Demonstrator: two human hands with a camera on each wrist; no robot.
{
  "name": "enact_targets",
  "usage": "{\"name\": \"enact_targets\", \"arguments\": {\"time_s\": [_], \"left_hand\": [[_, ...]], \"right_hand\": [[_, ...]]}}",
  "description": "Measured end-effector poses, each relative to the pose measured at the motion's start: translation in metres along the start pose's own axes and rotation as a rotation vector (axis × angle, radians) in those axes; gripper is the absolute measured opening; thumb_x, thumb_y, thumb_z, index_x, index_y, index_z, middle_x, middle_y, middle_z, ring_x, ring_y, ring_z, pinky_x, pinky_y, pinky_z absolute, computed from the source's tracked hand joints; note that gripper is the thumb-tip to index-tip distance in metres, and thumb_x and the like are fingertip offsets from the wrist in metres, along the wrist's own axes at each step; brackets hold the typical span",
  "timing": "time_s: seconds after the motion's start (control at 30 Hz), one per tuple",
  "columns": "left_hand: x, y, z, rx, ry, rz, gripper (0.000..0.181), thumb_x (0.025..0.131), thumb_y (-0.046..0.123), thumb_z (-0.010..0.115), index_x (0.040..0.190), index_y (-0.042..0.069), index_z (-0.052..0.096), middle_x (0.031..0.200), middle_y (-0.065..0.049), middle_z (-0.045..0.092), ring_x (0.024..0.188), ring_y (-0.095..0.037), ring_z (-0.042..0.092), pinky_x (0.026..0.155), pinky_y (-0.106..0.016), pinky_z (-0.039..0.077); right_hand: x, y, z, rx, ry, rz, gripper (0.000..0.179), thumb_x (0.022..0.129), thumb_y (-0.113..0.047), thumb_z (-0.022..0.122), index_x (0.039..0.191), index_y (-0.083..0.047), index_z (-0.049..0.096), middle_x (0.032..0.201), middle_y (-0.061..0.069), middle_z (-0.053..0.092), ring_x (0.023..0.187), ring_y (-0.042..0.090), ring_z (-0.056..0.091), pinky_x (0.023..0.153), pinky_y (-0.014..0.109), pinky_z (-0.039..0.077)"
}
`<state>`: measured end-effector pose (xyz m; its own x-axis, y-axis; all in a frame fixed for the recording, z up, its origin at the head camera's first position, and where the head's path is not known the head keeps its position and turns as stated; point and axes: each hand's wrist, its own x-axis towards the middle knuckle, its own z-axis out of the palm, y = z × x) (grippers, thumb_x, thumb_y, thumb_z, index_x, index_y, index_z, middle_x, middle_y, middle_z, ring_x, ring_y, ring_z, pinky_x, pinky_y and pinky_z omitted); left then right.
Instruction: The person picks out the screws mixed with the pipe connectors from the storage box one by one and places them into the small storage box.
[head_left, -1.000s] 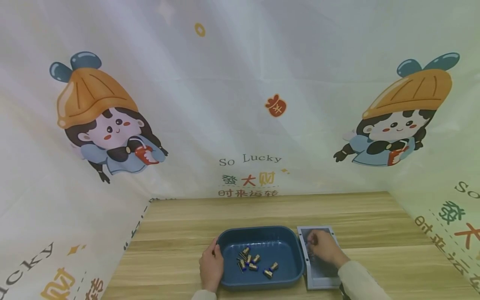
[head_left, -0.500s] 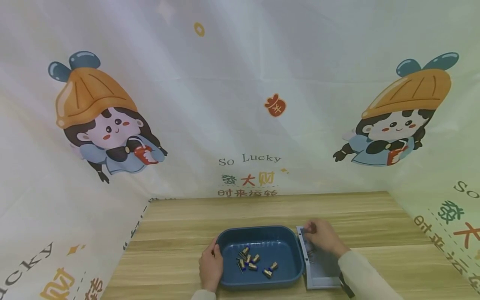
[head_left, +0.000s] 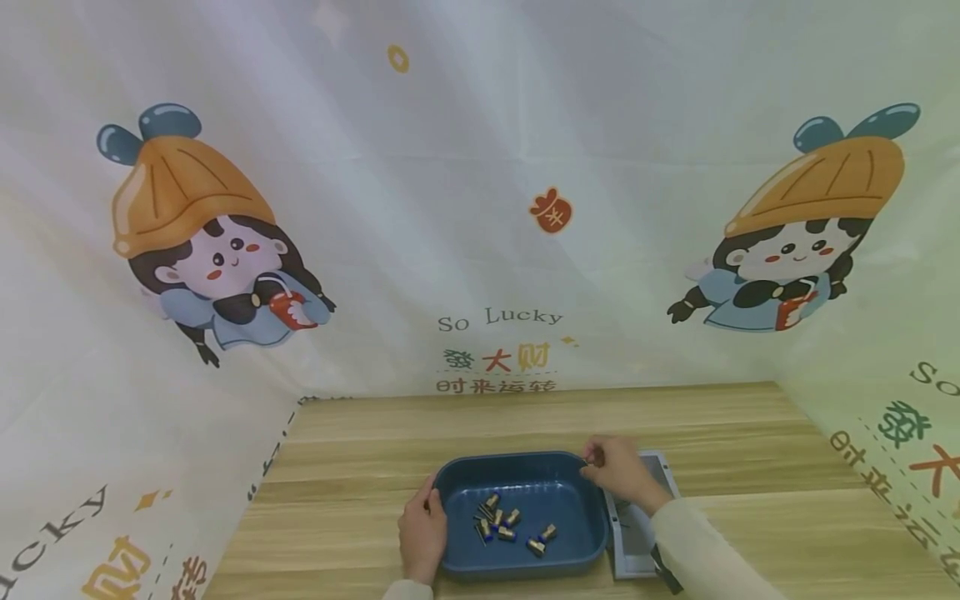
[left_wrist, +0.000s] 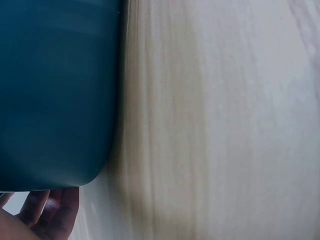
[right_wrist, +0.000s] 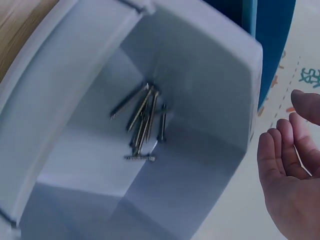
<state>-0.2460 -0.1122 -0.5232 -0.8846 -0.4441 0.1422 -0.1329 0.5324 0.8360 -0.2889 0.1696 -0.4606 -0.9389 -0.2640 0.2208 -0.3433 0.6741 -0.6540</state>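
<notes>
My left hand (head_left: 423, 532) grips the left wall of a blue plastic basin (head_left: 521, 571), its thumb at the rim. In the left wrist view, fingers (left_wrist: 62, 212) reach round the basin's (left_wrist: 55, 100) outer side. Inside lie several brass fittings (head_left: 507, 534) with blue rings, and a few thin dark screws (head_left: 480, 529) among them. My right hand (head_left: 626, 473) is at the basin's back right corner, fingertips pinching a small dark screw, barely visible. In the right wrist view, the hand (right_wrist: 290, 170) shows curled fingers; the screw is hidden there.
Against the basin's right side stands a grey box (head_left: 637, 569), partly covered by my right arm. Several screws (right_wrist: 147, 115) lie in it. A wooden tabletop (head_left: 360, 450) carries both, and a printed curtain (head_left: 480, 167) hangs behind and at the sides.
My right hand has risen out of the grey box and moved left to the basin's back right corner. My left hand and the basin have stayed put.
</notes>
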Motion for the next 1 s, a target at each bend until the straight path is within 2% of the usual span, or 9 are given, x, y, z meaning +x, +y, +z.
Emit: {"name": "enact_targets", "arguments": {"time_s": [0.13,0.37,0.53,0.67,0.83,1.0], "left_hand": [[0.0,-0.001,0.0,0.0,0.0,0.002,0.033,0.096,0.012,0.049,0.126,0.004,0.06,0.124,-0.025,0.06,0.113,-0.045,0.057,0.089,-0.06,0.046],[0.0,-0.002,0.0,-0.002,-0.001,-0.008,0.033,0.096,0.013,0.049,0.127,0.006,0.061,0.124,-0.023,0.061,0.112,-0.045,0.058,0.086,-0.06,0.047],[-0.001,0.0,-0.001,-0.009,0.003,-0.002,0.033,0.096,0.013,0.05,0.127,0.006,0.061,0.123,-0.022,0.062,0.111,-0.044,0.059,0.085,-0.059,0.048],[-0.001,-0.002,-0.001,-0.005,0.0,-0.004,0.033,0.096,0.013,0.05,0.127,0.006,0.061,0.123,-0.022,0.062,0.11,-0.043,0.06,0.085,-0.059,0.049],[-0.001,-0.004,0.0,-0.012,0.01,0.009,0.032,0.096,0.012,0.051,0.126,0.005,0.061,0.122,-0.022,0.063,0.109,-0.042,0.061,0.086,-0.057,0.049],[-0.001,-0.003,0.0,-0.02,0.023,0.029,0.032,0.095,0.011,0.051,0.125,0.005,0.062,0.121,-0.022,0.063,0.108,-0.042,0.061,0.086,-0.056,0.05]], "right_hand": [[0.002,-0.004,0.009,0.01,-0.02,0.01,0.014,0.075,0.002,0.071,0.086,0.0,0.064,0.078,0.002,0.062,0.072,0.01,0.054,0.064,0.021,0.047],[0.003,-0.011,0.024,0.036,-0.022,-0.071,0.014,0.074,0.003,0.072,0.085,0.0,0.064,0.077,0.004,0.063,0.072,0.011,0.055,0.064,0.022,0.047],[0.002,-0.012,0.038,0.056,-0.026,-0.099,0.014,0.073,0.003,0.072,0.083,0.0,0.063,0.075,0.004,0.062,0.07,0.008,0.054,0.064,0.021,0.047],[0.001,-0.012,0.049,0.067,-0.039,-0.094,0.014,0.073,0.004,0.072,0.083,0.002,0.063,0.075,0.005,0.061,0.069,0.008,0.053,0.064,0.021,0.047],[0.001,-0.015,0.06,0.048,-0.043,-0.068,0.015,0.073,0.003,0.072,0.084,-0.001,0.063,0.077,0.002,0.06,0.072,0.011,0.054,0.065,0.021,0.046],[0.004,-0.02,0.07,0.058,-0.039,-0.092,0.014,0.073,0.002,0.072,0.084,-0.002,0.064,0.077,0.002,0.061,0.071,0.012,0.054,0.065,0.022,0.046]]}}
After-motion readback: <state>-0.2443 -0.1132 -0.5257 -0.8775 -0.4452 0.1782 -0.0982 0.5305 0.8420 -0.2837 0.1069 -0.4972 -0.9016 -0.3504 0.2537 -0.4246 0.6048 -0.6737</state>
